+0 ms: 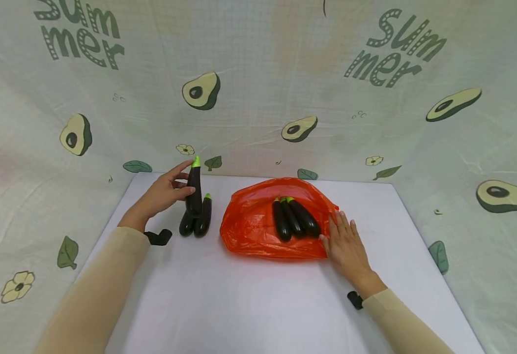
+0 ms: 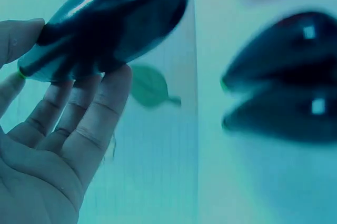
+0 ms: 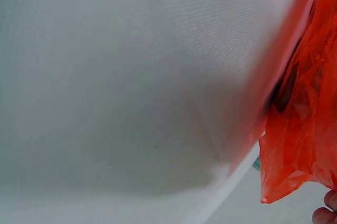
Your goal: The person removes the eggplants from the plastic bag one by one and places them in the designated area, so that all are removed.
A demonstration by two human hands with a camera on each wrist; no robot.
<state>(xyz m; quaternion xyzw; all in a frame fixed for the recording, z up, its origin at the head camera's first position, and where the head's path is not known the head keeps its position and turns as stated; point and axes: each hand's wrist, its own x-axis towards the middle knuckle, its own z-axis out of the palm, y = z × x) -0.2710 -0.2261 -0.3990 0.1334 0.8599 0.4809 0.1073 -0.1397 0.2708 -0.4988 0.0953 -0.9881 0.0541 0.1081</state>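
Note:
My left hand point(image 1: 163, 194) pinches a dark eggplant point(image 1: 194, 191) between thumb and fingers, its green stem end up. In the left wrist view the held eggplant point(image 2: 116, 19) lies between the thumb and the fingertips. Below it, two more eggplants point(image 1: 203, 216) lie side by side on the table. An orange-red plastic bag point(image 1: 249, 231) is spread out at the middle, with three eggplants point(image 1: 291, 217) lying together on it. With fingers straight, my right hand point(image 1: 347, 248) rests at the bag's right edge. Only its fingertips point(image 3: 325, 216) show in the right wrist view, beside the bag.
A white table point(image 1: 258, 305) carries everything. Behind it and along both sides hangs a pale cloth point(image 1: 249, 88) printed with avocados, leaves and lettering. Dark bands with small black pieces sit at both wrists.

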